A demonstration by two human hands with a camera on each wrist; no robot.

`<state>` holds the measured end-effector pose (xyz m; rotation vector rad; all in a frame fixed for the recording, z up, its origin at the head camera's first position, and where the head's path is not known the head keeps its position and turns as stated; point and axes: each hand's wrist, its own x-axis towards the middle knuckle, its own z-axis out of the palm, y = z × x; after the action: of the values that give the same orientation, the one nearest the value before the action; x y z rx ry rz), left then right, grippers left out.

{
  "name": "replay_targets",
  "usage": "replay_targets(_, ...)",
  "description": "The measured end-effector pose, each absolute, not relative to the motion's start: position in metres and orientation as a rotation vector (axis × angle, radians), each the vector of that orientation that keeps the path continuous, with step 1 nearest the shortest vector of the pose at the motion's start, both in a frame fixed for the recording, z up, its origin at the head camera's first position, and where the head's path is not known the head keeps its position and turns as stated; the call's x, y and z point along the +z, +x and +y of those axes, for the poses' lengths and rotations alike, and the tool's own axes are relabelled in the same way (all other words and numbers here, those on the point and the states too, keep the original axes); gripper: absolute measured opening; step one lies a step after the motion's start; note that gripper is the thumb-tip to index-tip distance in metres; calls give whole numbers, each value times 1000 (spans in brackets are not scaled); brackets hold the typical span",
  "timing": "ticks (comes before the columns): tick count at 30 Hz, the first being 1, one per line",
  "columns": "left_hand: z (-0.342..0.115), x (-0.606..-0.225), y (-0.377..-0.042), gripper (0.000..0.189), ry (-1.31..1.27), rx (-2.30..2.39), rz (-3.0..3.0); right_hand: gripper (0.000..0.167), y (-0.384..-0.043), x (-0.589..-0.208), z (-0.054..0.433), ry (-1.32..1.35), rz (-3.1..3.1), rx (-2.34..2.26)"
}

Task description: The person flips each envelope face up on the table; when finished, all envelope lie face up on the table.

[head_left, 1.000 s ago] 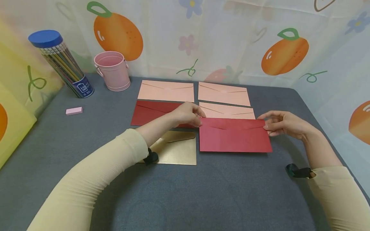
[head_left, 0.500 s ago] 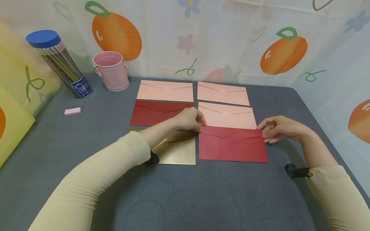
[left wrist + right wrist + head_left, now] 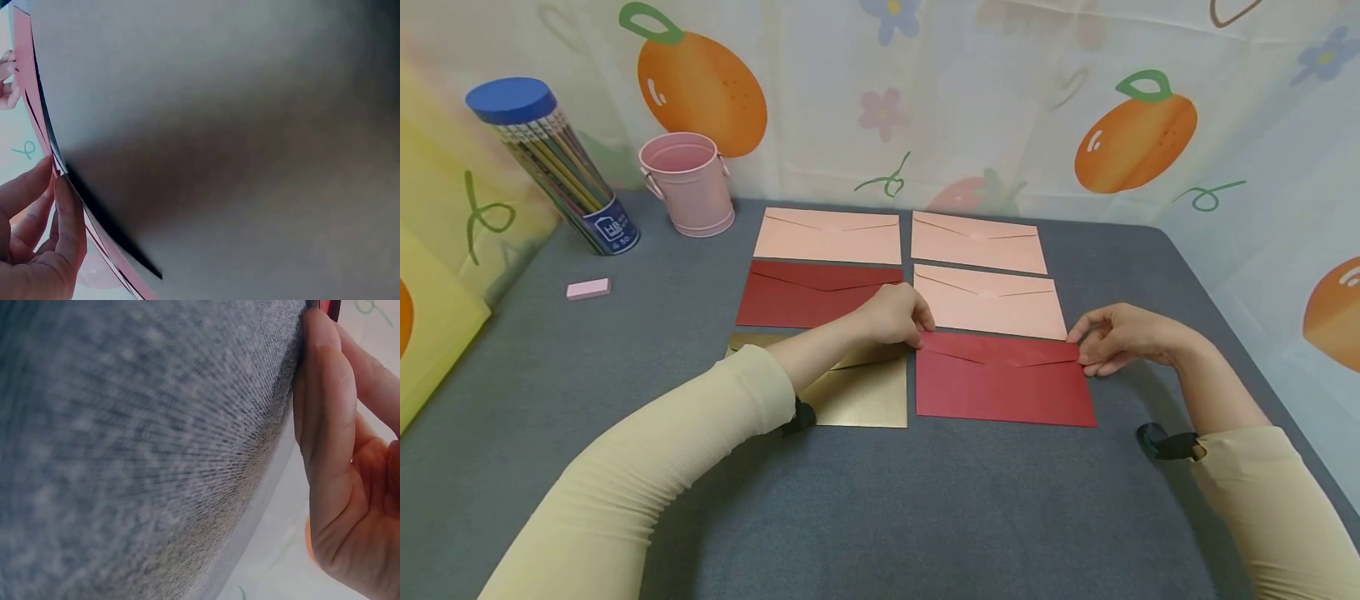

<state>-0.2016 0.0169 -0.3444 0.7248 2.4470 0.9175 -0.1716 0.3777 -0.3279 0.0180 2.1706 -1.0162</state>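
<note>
A bright red envelope (image 3: 1003,387), flap side up, lies at the front right of two columns of envelopes. My left hand (image 3: 895,315) pinches its upper left corner; the left wrist view has thumb and fingers on either side of the edge. At the upper right corner, my right hand (image 3: 1131,337) pinches with thumb and fingers, and a sliver of red shows at its fingertips in the right wrist view. Directly behind is a pink envelope (image 3: 988,304). To the left, a gold envelope (image 3: 868,400) is partly hidden under my left forearm, with a dark red envelope (image 3: 797,292) behind it.
Two more pink envelopes, one left (image 3: 827,237) and one right (image 3: 977,246), form the back row. On the left stand a pink bucket (image 3: 700,196) and a blue-lidded tub of pencils (image 3: 565,167). A pink eraser (image 3: 588,289) lies nearby. A patterned curtain (image 3: 820,100) hangs behind.
Both hands have brought the red envelope toward the front and lowered it, uncovering the pink envelope behind. In the last half second it has shifted only slightly and lies flatter.
</note>
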Motion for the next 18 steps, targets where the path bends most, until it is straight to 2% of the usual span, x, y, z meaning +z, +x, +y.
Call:
replay_targets(10,15,-346,-201,18,708,932,2530,43,-172,-330,374,7,2240,-938)
replay_targets(18,12,-332,-205,22,737,961,2503,40,-173,-328,374,-6,2302,-877)
